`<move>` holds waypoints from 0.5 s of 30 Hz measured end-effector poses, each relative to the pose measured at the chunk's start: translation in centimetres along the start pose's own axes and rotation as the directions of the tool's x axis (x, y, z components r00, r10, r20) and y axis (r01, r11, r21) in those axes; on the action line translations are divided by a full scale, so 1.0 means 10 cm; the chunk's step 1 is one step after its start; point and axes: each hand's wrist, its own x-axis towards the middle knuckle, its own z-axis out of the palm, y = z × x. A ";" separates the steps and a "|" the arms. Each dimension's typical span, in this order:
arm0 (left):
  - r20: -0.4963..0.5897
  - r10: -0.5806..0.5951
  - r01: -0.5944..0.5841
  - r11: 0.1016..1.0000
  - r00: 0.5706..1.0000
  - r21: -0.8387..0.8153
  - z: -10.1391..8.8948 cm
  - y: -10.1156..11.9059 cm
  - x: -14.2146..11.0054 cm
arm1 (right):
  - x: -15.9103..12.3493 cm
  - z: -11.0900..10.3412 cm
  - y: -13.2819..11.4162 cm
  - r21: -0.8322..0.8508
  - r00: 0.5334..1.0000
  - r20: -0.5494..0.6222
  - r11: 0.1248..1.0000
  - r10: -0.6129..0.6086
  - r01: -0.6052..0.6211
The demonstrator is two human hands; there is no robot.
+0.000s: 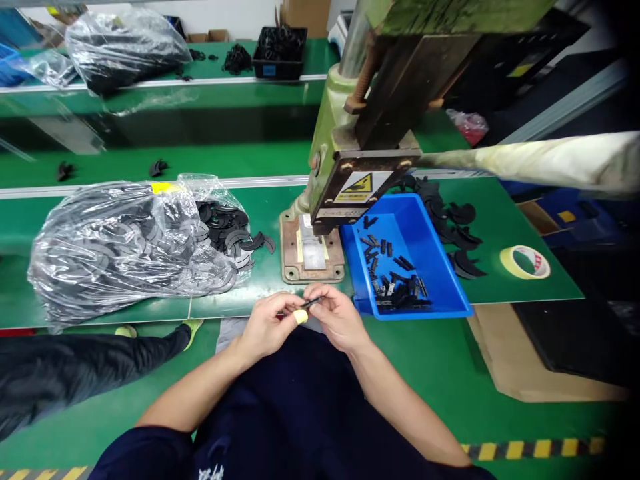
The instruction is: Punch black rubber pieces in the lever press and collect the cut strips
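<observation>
My left hand [270, 325] and my right hand [341, 317] meet at the bench's front edge, before the press base. Both pinch a small black plastic part [314, 302] between thumb and fingers; its exact shape is partly hidden. Yellow tape wraps my left thumb. Just beyond my hands stands the green arbor press [327, 133], a metal fixture [313, 253] on its base. To the right, a blue bin [440, 267] holds several small black clip-like parts [400, 287]. A clear plastic bag [120, 247] on the left spills black crescent-shaped pieces [255, 241].
More black crescents [463, 233] and a tape roll [525, 262] lie right of the bin. The press's wrapped lever [540, 160] extends rightward. Behind are a black tray [280, 53] and another full bag [125, 47]. Someone's leg [90, 373] shows at left.
</observation>
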 end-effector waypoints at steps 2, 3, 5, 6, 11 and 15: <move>0.138 0.048 -0.058 0.996 0.989 0.070 -0.10 0.06 0.03 | 0.01 -0.02 -0.04 0.107 0.992 0.080 0.988 0.101 -0.110; 0.183 0.077 -0.098 0.990 0.980 0.106 -0.16 0.09 0.05 | 0.01 -0.03 -0.06 0.144 0.981 0.123 0.975 0.150 -0.167; 0.183 0.165 -0.195 0.967 0.969 0.162 -0.27 0.13 0.11 | 0.01 -0.07 -0.11 0.194 0.950 0.204 0.942 0.236 -0.275; 0.167 0.224 -0.253 0.950 0.960 0.182 -0.31 0.15 0.15 | 0.00 -0.09 -0.13 0.212 0.931 0.242 0.922 0.272 -0.324; 0.305 0.419 -0.466 0.879 0.856 0.100 -0.33 0.19 0.30 | 0.01 -0.12 -0.14 0.285 0.829 0.412 0.811 0.377 -0.511; 0.350 0.415 -0.458 0.888 0.840 0.047 -0.26 0.20 0.34 | 0.02 -0.13 -0.11 0.332 0.787 0.460 0.743 0.411 -0.582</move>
